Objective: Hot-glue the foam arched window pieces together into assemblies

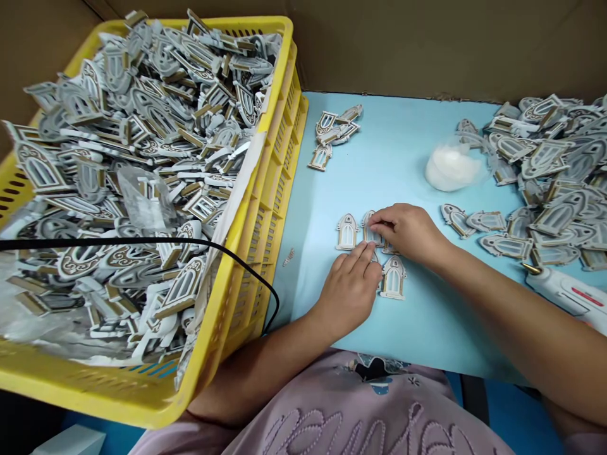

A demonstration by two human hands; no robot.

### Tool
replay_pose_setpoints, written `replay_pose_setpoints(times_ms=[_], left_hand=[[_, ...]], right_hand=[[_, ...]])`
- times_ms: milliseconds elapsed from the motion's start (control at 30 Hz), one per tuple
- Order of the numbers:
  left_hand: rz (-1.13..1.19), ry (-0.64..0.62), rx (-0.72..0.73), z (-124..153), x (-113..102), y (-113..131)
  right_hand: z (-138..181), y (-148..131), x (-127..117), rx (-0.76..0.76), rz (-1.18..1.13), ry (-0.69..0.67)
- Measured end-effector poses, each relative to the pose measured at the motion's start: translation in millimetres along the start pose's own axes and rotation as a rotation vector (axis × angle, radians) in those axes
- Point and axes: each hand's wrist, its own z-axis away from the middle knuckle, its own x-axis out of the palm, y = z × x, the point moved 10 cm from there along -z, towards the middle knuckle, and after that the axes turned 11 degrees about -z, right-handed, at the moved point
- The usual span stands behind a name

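Observation:
On the light blue table (408,158) lie small grey arched window-shaped pieces. My right hand (410,230) pinches one window piece (368,229) at its top with closed fingertips. My left hand (353,284) rests just below, fingers together and pressed down on the table beside that piece; what lies under them is hidden. Another window piece (347,231) lies to the left of my hands and a third window piece (393,278) lies to the right of my left hand.
A yellow crate (265,208) heaped with window pieces fills the left, a black cable (142,241) across it. A pile of pieces (554,170) lies at right, a white glue gun (564,292) in front of it, a clear bag (453,165) and a small cluster (332,133) farther back. Cardboard walls stand behind.

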Motion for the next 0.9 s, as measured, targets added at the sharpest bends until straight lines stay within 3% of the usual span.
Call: replay_pose_setpoints(times_ms=[267, 500, 567, 667, 767, 900], left_hand=[[0.027, 0.012, -0.005, 1.1, -0.1, -2.5], [0.173, 0.033, -0.045, -3.2, -5.1, -9.0], [0.336, 0.089, -0.116, -5.1, -15.0, -18.2], [0.691, 0.098, -0.364, -2.2, -14.9, -42.3], [0.912, -0.006, -0.55, 3.9, -1.6, -49.4], [0.822, -0.024, -0.529, 0.7, -6.4, -40.9]], right_hand=[[6.7, -0.7, 0.2, -0.106, 0.113, 0.047], [13.3, 0.7, -1.7, -0.084, 0.098, 0.108], [16.9, -2.6, -8.7, -0.063, 0.044, 0.146], [29.1, -12.7, -24.0, -0.006, -0.092, 0.203], [45.2, -31.2, -24.1, 0.017, -0.251, 0.104], [66.2, -52.2, -16.7, -0.018, -0.317, -0.064]])
